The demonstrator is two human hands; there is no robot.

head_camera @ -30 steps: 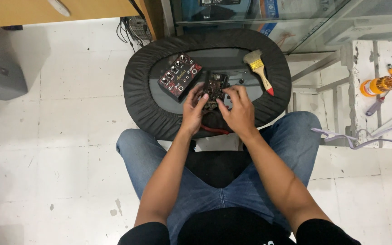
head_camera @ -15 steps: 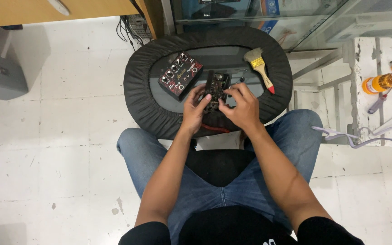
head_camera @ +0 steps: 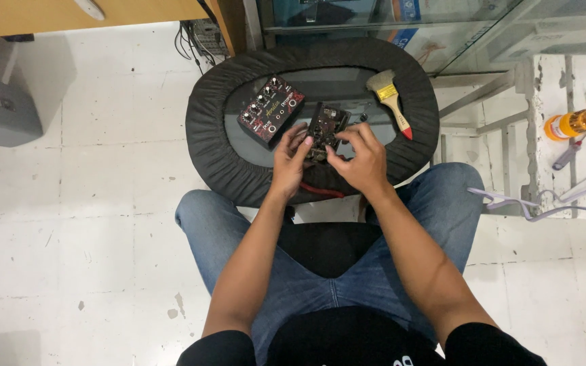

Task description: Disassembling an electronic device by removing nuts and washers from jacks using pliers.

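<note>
Keep your left hand and right hand closed on the circuit board over the black oval tray, just beside the dark control panel, gripping only its edges for steadiness.

Both forearms reach forward from the body, bare below short black sleeves, and converge ahead of the knees. The left hand lies palm down, wrist straight, fingers curled with the tips pinching inward. The right hand sits just beside it, knuckles up, thumb and forefinger bent toward the left fingertips. The two hands nearly touch at the fingertips
</note>
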